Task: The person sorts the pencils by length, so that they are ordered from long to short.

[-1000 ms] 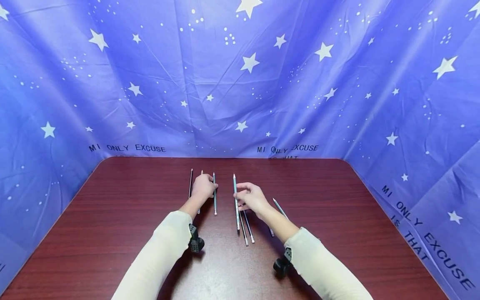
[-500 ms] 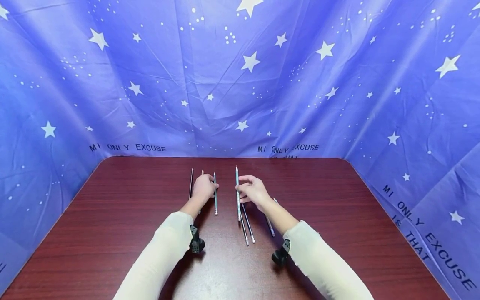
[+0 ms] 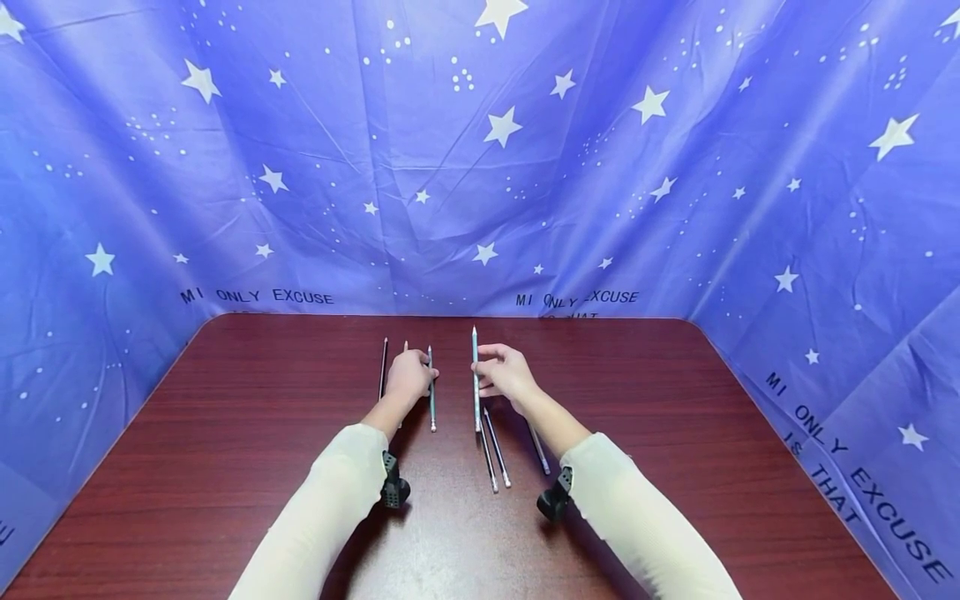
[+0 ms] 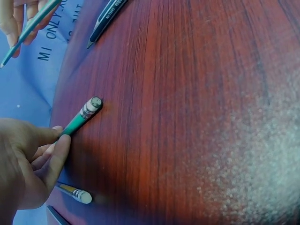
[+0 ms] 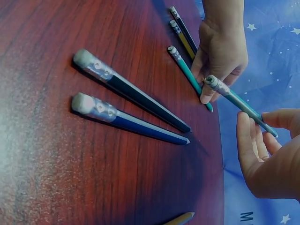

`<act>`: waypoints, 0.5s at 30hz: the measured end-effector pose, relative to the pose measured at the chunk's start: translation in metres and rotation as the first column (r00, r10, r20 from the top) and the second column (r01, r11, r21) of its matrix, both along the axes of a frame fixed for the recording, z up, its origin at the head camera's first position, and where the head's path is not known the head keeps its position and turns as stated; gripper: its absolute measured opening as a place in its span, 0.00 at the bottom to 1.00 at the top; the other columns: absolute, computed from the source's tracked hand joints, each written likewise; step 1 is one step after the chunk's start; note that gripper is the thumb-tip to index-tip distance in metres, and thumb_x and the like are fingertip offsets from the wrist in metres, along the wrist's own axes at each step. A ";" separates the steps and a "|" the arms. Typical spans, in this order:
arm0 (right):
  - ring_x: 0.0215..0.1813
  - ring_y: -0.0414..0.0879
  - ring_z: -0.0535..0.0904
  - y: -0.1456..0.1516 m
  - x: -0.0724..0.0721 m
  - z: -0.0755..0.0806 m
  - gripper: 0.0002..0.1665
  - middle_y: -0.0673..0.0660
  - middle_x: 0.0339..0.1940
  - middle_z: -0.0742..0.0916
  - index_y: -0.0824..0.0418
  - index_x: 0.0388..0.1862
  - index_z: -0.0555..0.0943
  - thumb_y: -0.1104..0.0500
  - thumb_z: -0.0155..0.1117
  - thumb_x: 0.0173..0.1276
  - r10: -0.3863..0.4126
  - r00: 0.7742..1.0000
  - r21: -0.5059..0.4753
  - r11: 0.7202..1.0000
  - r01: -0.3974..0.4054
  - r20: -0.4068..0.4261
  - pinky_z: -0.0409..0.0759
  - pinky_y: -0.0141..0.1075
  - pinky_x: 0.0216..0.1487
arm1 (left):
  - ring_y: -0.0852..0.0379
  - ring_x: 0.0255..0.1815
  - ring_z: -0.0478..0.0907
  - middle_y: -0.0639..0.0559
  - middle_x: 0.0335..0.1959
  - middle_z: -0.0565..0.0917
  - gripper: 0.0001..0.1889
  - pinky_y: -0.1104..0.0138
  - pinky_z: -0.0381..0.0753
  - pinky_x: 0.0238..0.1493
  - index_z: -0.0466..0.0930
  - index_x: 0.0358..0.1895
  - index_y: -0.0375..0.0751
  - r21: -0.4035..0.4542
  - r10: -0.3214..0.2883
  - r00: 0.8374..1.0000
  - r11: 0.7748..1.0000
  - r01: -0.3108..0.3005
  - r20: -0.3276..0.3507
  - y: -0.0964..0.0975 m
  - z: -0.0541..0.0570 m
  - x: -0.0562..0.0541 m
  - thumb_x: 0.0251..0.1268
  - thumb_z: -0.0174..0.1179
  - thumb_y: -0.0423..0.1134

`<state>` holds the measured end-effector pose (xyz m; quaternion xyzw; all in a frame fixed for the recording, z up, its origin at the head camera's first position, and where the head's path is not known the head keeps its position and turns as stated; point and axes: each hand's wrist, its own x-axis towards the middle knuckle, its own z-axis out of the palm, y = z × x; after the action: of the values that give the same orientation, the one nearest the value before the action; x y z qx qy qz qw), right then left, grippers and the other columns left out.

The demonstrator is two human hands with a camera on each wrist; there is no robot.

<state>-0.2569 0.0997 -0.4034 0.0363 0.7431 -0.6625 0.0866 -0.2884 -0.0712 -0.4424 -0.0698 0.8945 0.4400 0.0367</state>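
My left hand [image 3: 408, 375] pinches a green pencil [image 4: 79, 121] between thumb and fingers; its eraser end points back toward me. Beside that hand lie a yellow pencil [image 5: 185, 42] and a black pencil [image 3: 384, 362], both partly covered by the hand in the head view. Raised over the table, a light teal pencil [image 3: 476, 404] is held by the thumb and fingertips of my right hand [image 3: 508, 375], tip pointing away from me. Just below it, a black pencil [image 5: 145, 103] and a dark blue pencil [image 5: 145, 127] lie side by side with white erasers toward me.
Another dark pencil [image 3: 540, 454] lies partly hidden under my right forearm. A yellowish pencil tip [image 5: 183, 218] shows at the bottom of the right wrist view. The reddish-brown wooden table [image 3: 637, 375] ends at a blue star-printed cloth [image 3: 450, 167] behind and on both sides.
My right hand has lifted the light teal pencil and shifted it away from me, uncovering more of the two dark pencils below. My left hand has stayed nearly still.
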 end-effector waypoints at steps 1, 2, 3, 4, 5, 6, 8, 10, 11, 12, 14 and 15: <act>0.20 0.39 0.76 0.000 -0.001 0.000 0.22 0.60 0.34 0.86 0.66 0.57 0.73 0.69 0.57 0.62 0.000 1.000 0.001 1.000 0.000 0.001 0.82 0.30 0.23 | 0.58 0.19 0.82 0.39 0.39 0.84 0.17 0.70 0.82 0.22 0.77 0.51 0.33 0.002 0.000 1.000 1.000 0.000 -0.001 0.000 0.000 0.000 0.59 0.62 0.34; 0.20 0.39 0.76 0.000 -0.002 0.000 0.22 0.63 0.37 0.86 0.66 0.57 0.73 0.69 0.56 0.62 0.002 1.000 0.000 1.000 -0.002 0.003 0.82 0.30 0.23 | 0.58 0.19 0.82 0.39 0.40 0.84 0.17 0.70 0.82 0.22 0.77 0.51 0.33 0.002 -0.002 1.000 1.000 0.002 -0.003 0.000 -0.001 0.000 0.59 0.62 0.35; 0.20 0.39 0.76 -0.001 -0.003 -0.001 0.22 0.66 0.40 0.85 0.66 0.57 0.73 0.69 0.56 0.63 0.004 1.000 0.000 1.000 -0.004 0.005 0.82 0.30 0.23 | 0.58 0.19 0.82 0.39 0.40 0.84 0.17 0.70 0.82 0.22 0.77 0.51 0.33 0.001 -0.003 1.000 1.000 0.003 -0.005 0.000 -0.001 0.000 0.59 0.62 0.35; 0.20 0.39 0.76 0.000 -0.004 -0.001 0.22 0.68 0.43 0.84 0.66 0.57 0.73 0.69 0.56 0.63 0.005 1.000 0.000 1.000 -0.005 0.007 0.82 0.30 0.23 | 0.58 0.19 0.82 0.39 0.40 0.84 0.17 0.70 0.82 0.22 0.77 0.52 0.33 -0.001 -0.004 1.000 1.000 0.004 -0.008 0.000 -0.001 0.000 0.59 0.62 0.35; 0.21 0.39 0.76 0.000 -0.005 -0.002 0.22 0.70 0.46 0.83 0.65 0.57 0.73 0.68 0.56 0.63 0.005 1.000 0.000 1.000 -0.005 0.011 0.82 0.30 0.23 | 0.58 0.19 0.82 0.39 0.40 0.84 0.18 0.70 0.82 0.22 0.77 0.52 0.33 -0.002 -0.007 1.000 1.000 0.007 -0.011 -0.001 -0.002 0.000 0.59 0.62 0.35; 0.21 0.39 0.76 0.000 -0.006 -0.002 0.22 0.71 0.47 0.83 0.66 0.57 0.73 0.68 0.56 0.63 0.006 1.000 -0.002 1.000 -0.006 0.012 0.82 0.30 0.23 | 0.58 0.19 0.82 0.39 0.40 0.84 0.18 0.70 0.82 0.22 0.77 0.52 0.33 0.000 -0.006 1.000 1.000 0.006 -0.011 -0.001 -0.002 0.000 0.59 0.62 0.35; 0.21 0.39 0.75 0.000 -0.008 -0.004 0.22 0.72 0.49 0.82 0.65 0.57 0.73 0.68 0.56 0.63 0.009 1.000 0.001 1.000 -0.009 0.016 0.82 0.30 0.24 | 0.58 0.20 0.82 0.39 0.41 0.84 0.18 0.70 0.82 0.22 0.77 0.52 0.33 0.000 -0.008 1.000 1.000 0.008 -0.011 -0.001 -0.002 -0.001 0.59 0.62 0.35; 0.21 0.39 0.75 0.001 -0.011 -0.005 0.22 0.72 0.49 0.82 0.65 0.58 0.73 0.68 0.56 0.63 0.006 1.000 0.006 1.000 -0.006 0.017 0.83 0.31 0.24 | 0.59 0.20 0.82 0.39 0.41 0.84 0.18 0.70 0.82 0.22 0.77 0.52 0.33 0.003 -0.007 1.000 1.000 0.007 -0.008 -0.001 -0.002 -0.001 0.59 0.62 0.35; 0.20 0.39 0.75 0.001 -0.012 -0.005 0.22 0.72 0.49 0.82 0.65 0.57 0.73 0.68 0.56 0.63 0.005 1.000 0.008 1.000 -0.005 0.017 0.83 0.31 0.24 | 0.59 0.20 0.82 0.39 0.40 0.84 0.18 0.70 0.82 0.22 0.77 0.52 0.34 0.005 -0.006 1.000 1.000 0.006 -0.006 -0.001 -0.002 -0.001 0.59 0.62 0.35; 0.20 0.39 0.75 0.001 -0.013 -0.005 0.22 0.72 0.49 0.82 0.65 0.58 0.73 0.69 0.56 0.63 0.004 1.000 0.008 1.000 -0.004 0.019 0.83 0.31 0.24 | 0.59 0.20 0.82 0.40 0.40 0.84 0.18 0.70 0.82 0.22 0.77 0.52 0.34 0.005 -0.005 1.000 1.000 0.005 -0.005 -0.002 -0.002 -0.001 0.59 0.62 0.35; 0.20 0.39 0.76 0.000 -0.014 -0.005 0.22 0.72 0.48 0.82 0.65 0.58 0.73 0.69 0.57 0.63 0.003 1.000 0.013 1.000 -0.003 0.020 0.83 0.32 0.24 | 0.59 0.20 0.82 0.39 0.40 0.84 0.18 0.70 0.82 0.22 0.77 0.52 0.33 0.004 -0.008 1.000 1.000 0.008 -0.012 -0.002 -0.002 -0.001 0.59 0.62 0.35; 0.20 0.39 0.76 -0.001 -0.014 -0.004 0.22 0.71 0.47 0.82 0.65 0.58 0.73 0.69 0.57 0.63 0.001 1.000 0.014 1.000 -0.001 0.022 0.83 0.32 0.24 | 0.59 0.20 0.82 0.39 0.40 0.85 0.17 0.70 0.82 0.22 0.77 0.52 0.33 0.003 -0.009 1.000 1.000 0.010 -0.016 -0.002 -0.002 -0.001 0.59 0.62 0.35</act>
<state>-0.2712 0.0991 -0.4079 0.0436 0.7468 -0.6568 0.0947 -0.2896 -0.0729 -0.4449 -0.0619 0.8945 0.4417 0.0316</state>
